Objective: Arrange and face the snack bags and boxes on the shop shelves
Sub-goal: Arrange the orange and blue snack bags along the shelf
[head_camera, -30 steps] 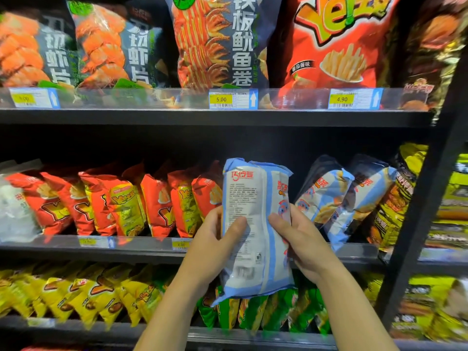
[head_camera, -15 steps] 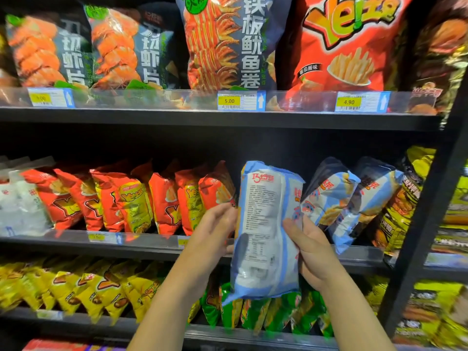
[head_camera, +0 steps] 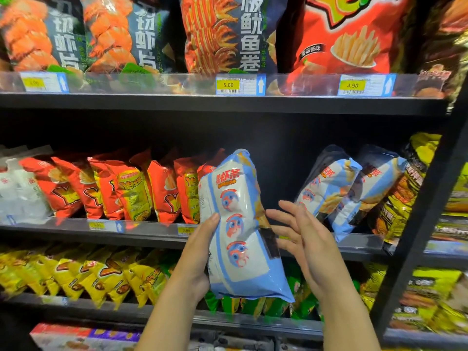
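I hold a light-blue and white snack bag [head_camera: 239, 224] upright in front of the middle shelf [head_camera: 141, 236]. Its side with three cartoon faces is turned toward me. My left hand [head_camera: 200, 252] grips its left edge and lower back. My right hand [head_camera: 301, 239] is just right of the bag with fingers spread, off the bag or barely touching its edge. Two matching blue bags [head_camera: 326, 183] lean on the middle shelf to the right, with a dark gap between them and the red bags [head_camera: 162, 186].
Large orange, dark and red chip bags [head_camera: 222, 34] fill the top shelf above price tags [head_camera: 238, 84]. Yellow bags [head_camera: 101, 272] and green bags [head_camera: 278, 302] sit on the lower shelf. A black upright post [head_camera: 425, 224] stands at right, with yellow-black bags [head_camera: 402, 193] beside it.
The bag has been turned from its printed back to the cartoon-face side. My right hand has let go and opened beside it. The view has moved closer and lower.
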Available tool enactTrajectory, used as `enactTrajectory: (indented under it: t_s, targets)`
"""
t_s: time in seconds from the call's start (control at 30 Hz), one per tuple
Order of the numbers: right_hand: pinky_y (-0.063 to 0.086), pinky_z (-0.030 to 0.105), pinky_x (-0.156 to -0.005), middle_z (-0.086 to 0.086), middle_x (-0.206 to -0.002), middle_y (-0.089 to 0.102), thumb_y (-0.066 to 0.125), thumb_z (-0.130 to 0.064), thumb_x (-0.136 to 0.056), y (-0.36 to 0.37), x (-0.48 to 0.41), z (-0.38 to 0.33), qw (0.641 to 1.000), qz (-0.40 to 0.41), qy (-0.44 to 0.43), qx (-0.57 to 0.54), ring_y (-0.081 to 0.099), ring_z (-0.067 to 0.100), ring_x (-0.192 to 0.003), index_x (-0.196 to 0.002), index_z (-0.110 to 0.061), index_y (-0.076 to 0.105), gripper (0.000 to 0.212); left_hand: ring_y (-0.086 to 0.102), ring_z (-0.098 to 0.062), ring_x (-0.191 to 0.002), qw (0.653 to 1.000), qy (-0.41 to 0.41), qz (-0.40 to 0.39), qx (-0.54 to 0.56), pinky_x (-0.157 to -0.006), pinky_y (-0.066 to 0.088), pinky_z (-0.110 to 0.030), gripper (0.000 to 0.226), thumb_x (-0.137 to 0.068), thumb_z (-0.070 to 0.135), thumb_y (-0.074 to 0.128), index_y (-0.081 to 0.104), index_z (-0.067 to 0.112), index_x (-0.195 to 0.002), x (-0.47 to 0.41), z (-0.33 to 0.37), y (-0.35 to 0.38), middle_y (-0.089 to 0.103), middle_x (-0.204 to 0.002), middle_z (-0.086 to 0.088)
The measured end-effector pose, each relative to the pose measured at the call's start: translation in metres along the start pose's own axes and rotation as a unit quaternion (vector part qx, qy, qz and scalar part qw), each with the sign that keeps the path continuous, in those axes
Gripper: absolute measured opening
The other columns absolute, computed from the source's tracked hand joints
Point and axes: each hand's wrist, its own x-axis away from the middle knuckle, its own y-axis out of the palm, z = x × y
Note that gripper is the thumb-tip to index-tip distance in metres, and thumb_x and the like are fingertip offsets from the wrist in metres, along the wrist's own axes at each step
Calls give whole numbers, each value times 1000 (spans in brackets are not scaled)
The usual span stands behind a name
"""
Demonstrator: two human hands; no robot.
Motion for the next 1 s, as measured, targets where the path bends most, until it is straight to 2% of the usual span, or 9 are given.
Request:
enactTrajectory:
  t_s: [0.17,0.3,0.53,0.63,0.7,0.77,0.87,0.93,1.0]
  targets:
    - [55,39,-96,-12,-116,77,57,-61,-82,2,5,0,999,-16,24,32,73,9,-107,-128,-28,65,58,73,-35,-114,999,16,-3,-39,-100,55,-51,54,-84,40,76,69,21,-134,-2,-7,-2,75,-125,-14]
    - [58,37,-98,-9,-131,72,80,-53,-85,5,2,6,996,-47,45,62,69,7,-118,-142,-27,57,66,72,-31,-118,987,90,-34,-128,-102,56,-56,52,-92,30,78,60,22,-140,-3,-6,0,74,-130,-8]
    - [62,33,-77,-5,-103,78,85,1,-81,-7,0,23,989,-55,7,135,75,16,-99,-122,-16,63,50,64,-17,-129,927,175,-135,-304,-102,55,-35,67,-84,9,80,53,30,-142,1,-2,-18,68,-136,4]
    - [60,28,-85,-6,-116,76,90,-10,-79,-10,1,28,992,-77,-10,96,72,13,-112,-125,-20,66,53,62,-10,-130,905,221,-137,-336,-102,50,-23,73,-80,11,83,57,55,-132,4,1,-24,66,-137,12]
    - [60,29,-85,-9,-117,75,87,-13,-82,-8,1,30,994,-96,4,54,70,11,-113,-118,-37,71,47,63,-7,-127,897,237,-131,-350,-99,51,-19,71,-79,20,86,56,64,-125,4,3,-25,66,-135,16]
    - [60,28,-83,-11,-117,75,87,-18,-80,-9,-1,34,994,-99,-7,46,70,12,-113,-117,-39,70,46,63,-6,-126,891,250,-128,-357,-99,52,-22,69,-78,24,87,56,66,-124,3,4,-25,66,-133,19]
    - [62,31,-83,-7,-118,76,99,-41,-61,-10,-6,32,993,-95,-13,63,71,15,-112,-127,-19,64,78,61,-12,-131,885,258,-124,-366,-108,50,-36,73,-80,16,84,54,61,-130,1,9,-25,64,-139,13]
    - [64,37,-82,-2,-112,78,98,-15,-67,-11,-12,30,987,-80,-41,131,74,20,-108,-122,-16,67,63,59,-15,-133,882,256,-128,-375,-111,48,-45,73,-81,15,83,54,49,-138,-2,13,-25,63,-141,10]
    - [62,30,-74,-3,-101,80,87,10,-72,-8,-16,19,988,-62,-43,136,76,16,-96,-115,-12,66,53,58,-15,-134,881,245,-133,-383,-110,49,-46,72,-82,30,81,51,38,-146,-6,21,-25,61,-144,10]
